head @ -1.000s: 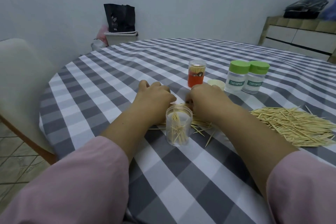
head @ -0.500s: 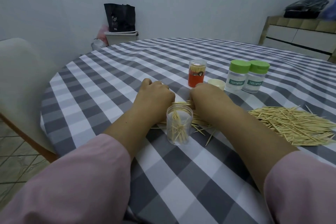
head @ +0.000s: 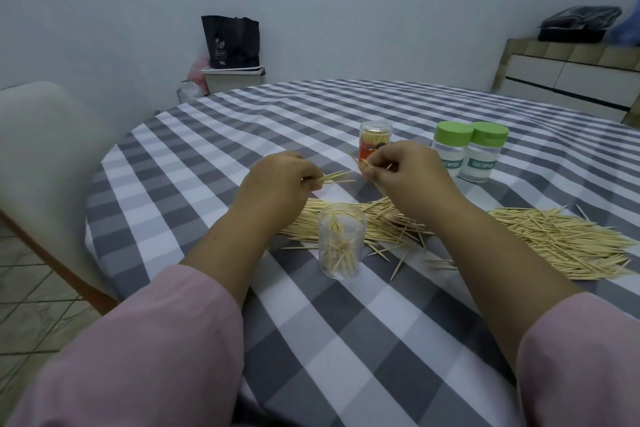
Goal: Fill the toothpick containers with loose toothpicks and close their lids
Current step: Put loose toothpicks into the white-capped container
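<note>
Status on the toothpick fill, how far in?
Looks done: two green-lidded containers and the orange-labelled tube stand capped. In hand: left hand and right hand each pinch a small bunch of toothpicks above the table. Left: the open clear container is sparsely filled; large loose piles remain; lid not on.

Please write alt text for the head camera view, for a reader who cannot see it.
Above a checked tablecloth, the left hand and right hand each pinch toothpicks over an open clear container that is partly filled. Loose toothpicks lie around it, with an orange container and two green-lidded containers behind.
</note>
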